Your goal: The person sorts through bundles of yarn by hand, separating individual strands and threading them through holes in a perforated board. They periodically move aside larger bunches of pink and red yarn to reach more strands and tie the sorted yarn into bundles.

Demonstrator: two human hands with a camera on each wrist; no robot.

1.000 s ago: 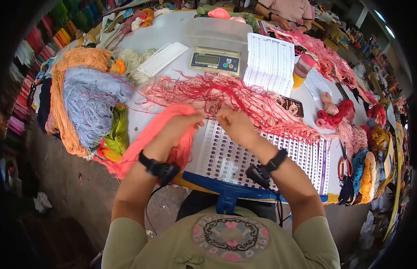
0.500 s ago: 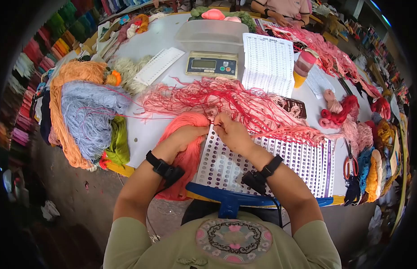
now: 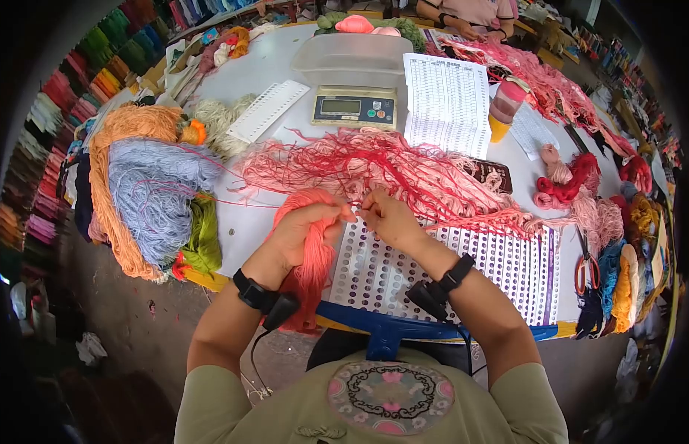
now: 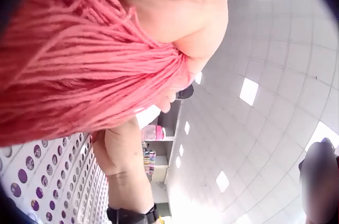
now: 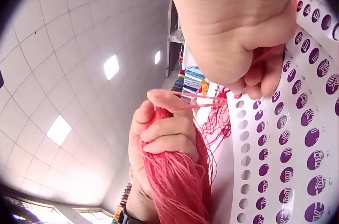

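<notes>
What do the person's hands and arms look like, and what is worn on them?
Both the left hand and right hand are ungloved. Each wrist wears a black strap with a dark camera unit and a thin dark cable. The short sleeves are plain muted green, ending above the elbows.

Both hands (image 3: 311, 229) close together, fingers curled

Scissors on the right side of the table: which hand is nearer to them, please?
Right hand, to the left of the scissors; the left hand, gripping coral yarn, is farther left.
</notes>
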